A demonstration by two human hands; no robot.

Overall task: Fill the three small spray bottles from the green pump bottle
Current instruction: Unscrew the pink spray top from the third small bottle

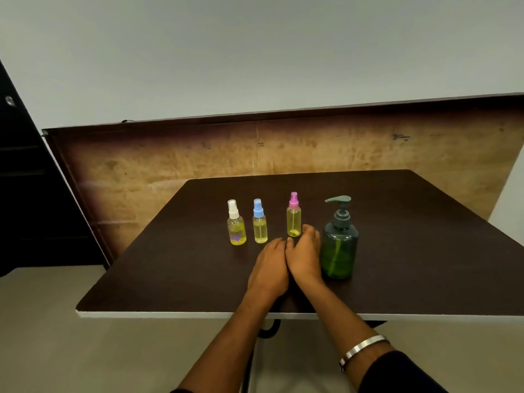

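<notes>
Place: a plain, sparsely furnished indoor room is showing here; whether it is a home, an office or a studio cannot be told.
Wall: a bare pale grey wall (pixel 255 52) is filling the upper half.
Board: a large worn brown wooden board (pixel 283 148) is leaning against that wall, behind the table's far edge.
Table: a dark brown flat-topped table with a white front edge (pixel 170 279) is standing on a pale floor (pixel 85 350).
Left side: a black panelled door or cabinet (pixel 25 180) is rising beyond the table's left edge.
</notes>
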